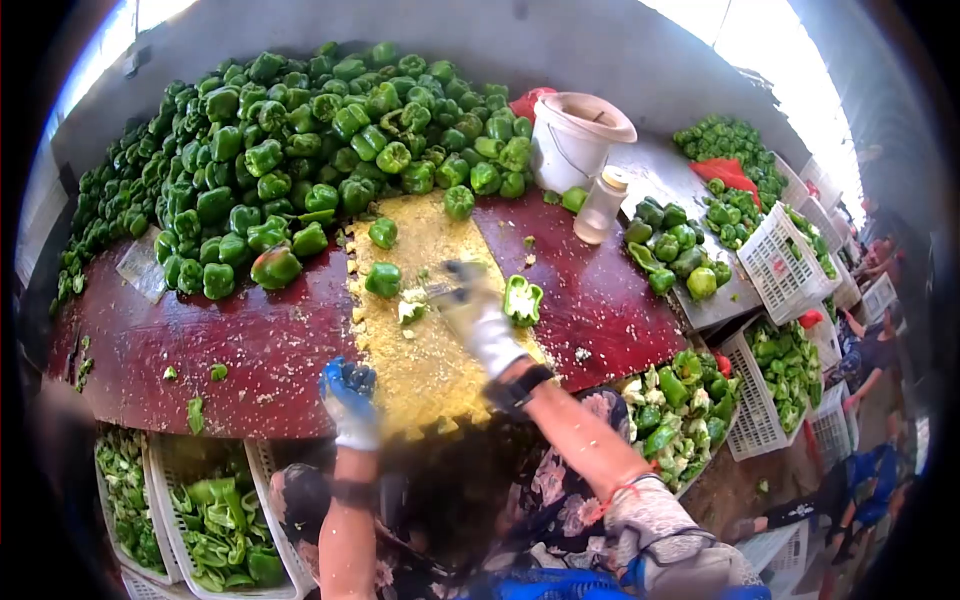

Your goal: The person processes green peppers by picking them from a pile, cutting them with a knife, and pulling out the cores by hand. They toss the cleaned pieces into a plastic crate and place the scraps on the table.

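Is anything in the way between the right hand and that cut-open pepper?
Nothing visible stands between the right hand, blurred here, and the cut pepper. The seedy chunk lies on the hand's other side.

The right hand (476,308) is blurred; whether it holds anything seems too smeared to tell.

Plain grey wall (450,25) behind flat dark-red bench (280,390); pale grey side table (650,165) at right. Bright white opening (770,50) upper right, smaller glaring gap (95,65) upper left. Dull brown floor (735,487) lower right.
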